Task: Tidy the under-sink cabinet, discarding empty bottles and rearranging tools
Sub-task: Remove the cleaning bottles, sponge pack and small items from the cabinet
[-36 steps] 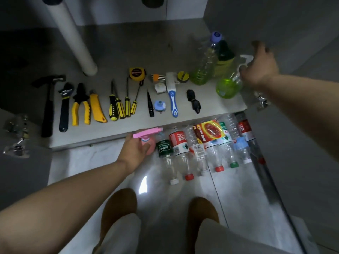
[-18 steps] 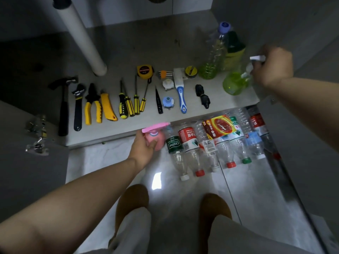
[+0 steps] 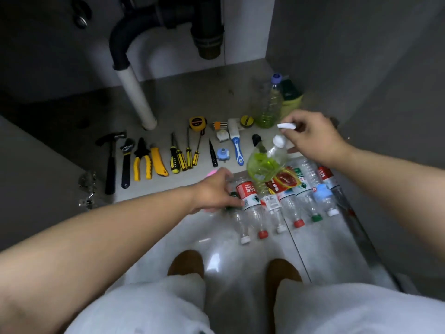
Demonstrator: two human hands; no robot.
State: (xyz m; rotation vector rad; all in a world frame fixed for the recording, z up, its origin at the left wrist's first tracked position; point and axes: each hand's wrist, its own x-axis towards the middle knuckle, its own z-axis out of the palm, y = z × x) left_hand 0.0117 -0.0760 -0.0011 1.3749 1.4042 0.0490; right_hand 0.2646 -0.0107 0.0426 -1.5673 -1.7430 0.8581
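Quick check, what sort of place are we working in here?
Most likely an open under-sink cabinet, kitchen or bathroom unclear: a black drain trap and white pipe run down to the cabinet floor, hand tools lie in a row there, plastic bottles on the tiles in front.

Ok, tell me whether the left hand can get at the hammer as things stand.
Probably not yet. The hammer lies uncovered at the left of the cabinet floor, but the left hand seems to grip the pink spray bottle, so it would need to put that down first.
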